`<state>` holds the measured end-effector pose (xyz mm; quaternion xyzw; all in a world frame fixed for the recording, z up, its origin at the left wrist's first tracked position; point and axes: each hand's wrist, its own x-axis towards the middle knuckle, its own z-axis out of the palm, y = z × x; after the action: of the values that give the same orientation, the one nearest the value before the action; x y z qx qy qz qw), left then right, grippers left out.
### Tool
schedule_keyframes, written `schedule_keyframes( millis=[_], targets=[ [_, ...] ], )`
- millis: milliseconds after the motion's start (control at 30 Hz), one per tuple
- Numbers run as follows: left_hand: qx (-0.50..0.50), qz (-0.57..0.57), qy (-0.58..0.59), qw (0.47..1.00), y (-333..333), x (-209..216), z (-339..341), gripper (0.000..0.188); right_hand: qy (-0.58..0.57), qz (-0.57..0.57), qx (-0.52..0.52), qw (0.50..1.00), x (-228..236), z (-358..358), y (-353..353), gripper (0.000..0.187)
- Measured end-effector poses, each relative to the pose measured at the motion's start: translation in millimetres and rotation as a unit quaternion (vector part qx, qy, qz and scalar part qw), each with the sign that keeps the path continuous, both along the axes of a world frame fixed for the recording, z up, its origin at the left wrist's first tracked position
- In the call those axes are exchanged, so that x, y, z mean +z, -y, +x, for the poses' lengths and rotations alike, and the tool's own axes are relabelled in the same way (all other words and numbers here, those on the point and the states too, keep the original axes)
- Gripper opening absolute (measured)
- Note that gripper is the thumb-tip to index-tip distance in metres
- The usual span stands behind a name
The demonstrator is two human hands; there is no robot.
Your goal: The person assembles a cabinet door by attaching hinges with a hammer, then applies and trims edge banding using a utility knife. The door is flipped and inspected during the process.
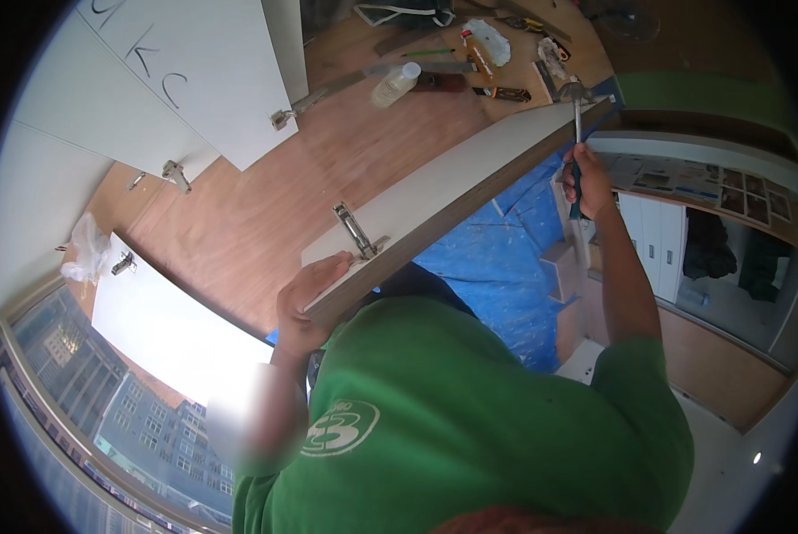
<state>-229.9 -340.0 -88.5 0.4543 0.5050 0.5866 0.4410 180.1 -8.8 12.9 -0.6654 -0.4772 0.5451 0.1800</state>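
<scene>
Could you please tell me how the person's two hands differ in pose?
The left hand lies on the white panel, fingers extended toward its hinge; the right hand is closed around a hammer. The left hand is at the panel's near end; the right hand is beside its far end. Both are bare.

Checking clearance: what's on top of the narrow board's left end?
A hinge and the left hand are on the board; whatever the hand covers can't be seen.
</scene>
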Motion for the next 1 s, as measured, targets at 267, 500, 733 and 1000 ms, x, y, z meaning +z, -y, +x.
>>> schedule_keyframes(
  millis=[267, 500, 733, 1000],
  targets=[
    [0.010, -0.009, 0.012, 1.000, -2.1, -2.8, -3.8, 0.066, 0.022, -0.035, 0.073, 0.996, -6.8, -96.3, 130.4, 0.041],
    [0.015, 0.009, -0.013, 1.000, 3.2, -3.2, -1.2, 0.057, 0.021, -0.080, 0.172, 0.982, 3.6, -170.0, 223.9, 0.035],
    [0.003, -0.001, -0.009, 1.000, 9.2, -20.3, 1.6, 0.048, 0.042, -0.066, 0.259, 0.963, 2.3, -212.8, 269.3, 0.036],
    [0.060, 0.041, -0.047, 0.996, 10.3, -7.9, 6.3, 0.040, 0.049, -0.024, 0.310, 0.949, 3.2, -231.6, 289.8, 0.036]
  ],
)
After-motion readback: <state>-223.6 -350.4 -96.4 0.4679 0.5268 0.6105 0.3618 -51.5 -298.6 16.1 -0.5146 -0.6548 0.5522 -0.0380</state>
